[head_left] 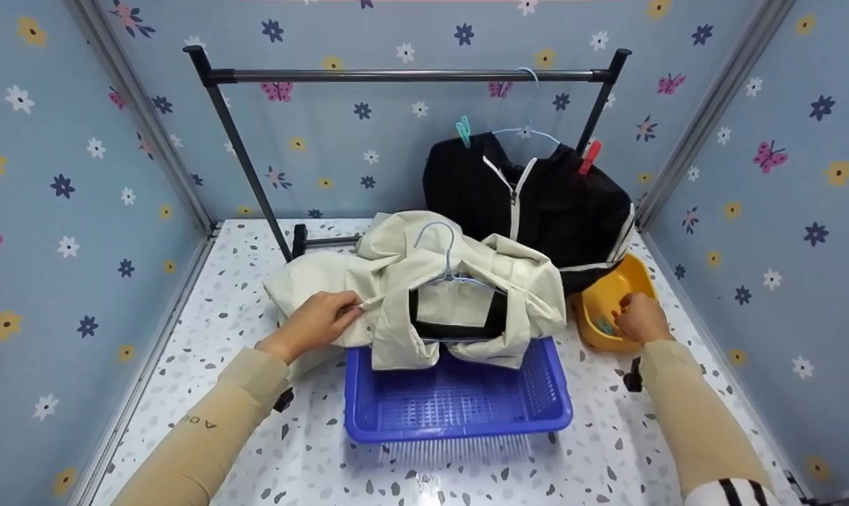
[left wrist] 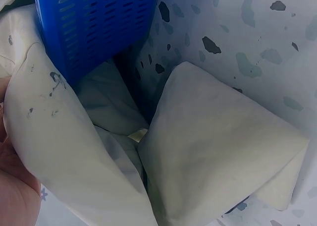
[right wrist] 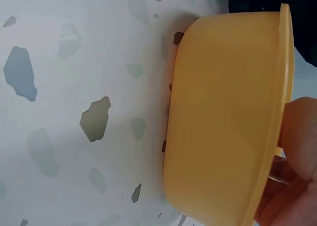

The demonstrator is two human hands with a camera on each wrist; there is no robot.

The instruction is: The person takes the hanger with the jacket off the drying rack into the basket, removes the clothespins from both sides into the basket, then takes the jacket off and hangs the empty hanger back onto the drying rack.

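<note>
A cream jacket (head_left: 326, 274) on a light blue hanger (head_left: 449, 246) lies over the back of a blue plastic basket (head_left: 459, 422). My left hand (head_left: 319, 320) pinches the jacket at its left part; in the left wrist view its cloth (left wrist: 218, 146) hangs beside the basket. My right hand (head_left: 644, 318) reaches into a yellow basin (head_left: 593, 342), its fingers bent down beside a small red piece. Teal clothespins (head_left: 604, 325) lie near these fingertips. In the right wrist view the basin wall (right wrist: 223, 112) hides the fingertips, so whether they grip anything is unclear.
Behind stands a black clothes rack (head_left: 396, 76). A black jacket (head_left: 467, 183) hangs at its right on a blue hanger, with a teal clothespin (head_left: 463, 131) and a red clothespin (head_left: 590, 157) on the shoulders. Flowered panels (head_left: 769, 211) enclose the speckled white surface (head_left: 235, 450).
</note>
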